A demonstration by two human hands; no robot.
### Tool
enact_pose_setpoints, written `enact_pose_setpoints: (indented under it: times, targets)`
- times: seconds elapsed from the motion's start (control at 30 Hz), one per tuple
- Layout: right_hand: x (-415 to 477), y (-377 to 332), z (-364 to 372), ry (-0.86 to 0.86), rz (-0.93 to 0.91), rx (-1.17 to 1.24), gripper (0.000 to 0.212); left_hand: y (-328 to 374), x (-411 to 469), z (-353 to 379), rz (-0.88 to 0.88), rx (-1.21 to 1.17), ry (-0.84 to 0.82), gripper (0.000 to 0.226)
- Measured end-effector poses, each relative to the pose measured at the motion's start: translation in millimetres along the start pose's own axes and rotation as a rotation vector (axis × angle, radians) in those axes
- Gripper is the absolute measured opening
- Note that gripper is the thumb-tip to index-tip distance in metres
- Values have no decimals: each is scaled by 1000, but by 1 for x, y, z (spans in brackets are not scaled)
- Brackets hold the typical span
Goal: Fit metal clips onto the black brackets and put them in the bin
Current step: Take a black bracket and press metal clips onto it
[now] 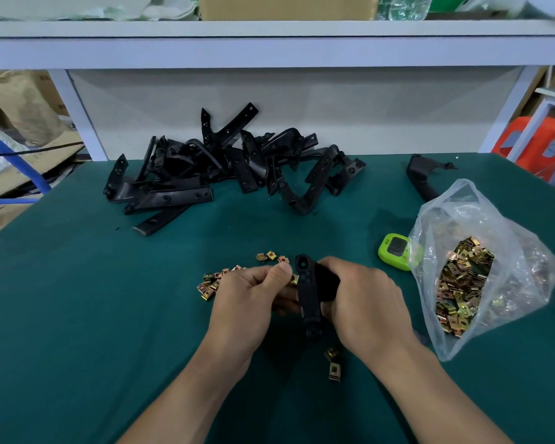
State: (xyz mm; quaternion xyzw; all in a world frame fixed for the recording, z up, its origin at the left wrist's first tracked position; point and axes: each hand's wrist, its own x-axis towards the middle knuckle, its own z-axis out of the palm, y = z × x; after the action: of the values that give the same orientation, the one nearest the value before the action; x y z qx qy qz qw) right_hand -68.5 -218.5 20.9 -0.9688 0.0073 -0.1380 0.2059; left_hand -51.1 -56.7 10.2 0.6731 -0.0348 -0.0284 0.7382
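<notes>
Above mat (109, 299), black bracket (309, 296), gold clip (294, 279)

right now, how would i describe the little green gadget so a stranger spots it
Start at the dark green table mat and go to the clear plastic bag of metal clips on its right side. Just left of the bag lies a small lime-green device with a dark screen. It alone is bright green; its neighbours are black or brassy.
</notes>
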Motion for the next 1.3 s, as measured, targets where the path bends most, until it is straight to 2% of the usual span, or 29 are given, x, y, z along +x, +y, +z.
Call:
enact_pose_setpoints:
  times: [0.23,0.33,0.4,0.5,0.63,0.97,1.3]
  targets:
    - [-3,-8,-4,-23,33,-39,35,-6,-3,6,25,89,143,35]
    - [-4,-13,-4,-5,52,-86,30,-8,-6,9,29,164,247,55]
    - [-5,-16,-4,-2,54,-125,25,-5,-9,9,79,261,280,57]
    - [-5,-19,-4,-3,68,-165,22,1,-13,9,128,379,281,55]
    - [-4,-21,-6,5,62,-169,13,4,-22,16,151,410,231,31]
    - [-7,-23,-4,-24,18,-158,15,4,-20,17,239,682,228,51]
    - [-6,-13,3,-4,-29,-121,13,1,-18,17,320,682,211,45]
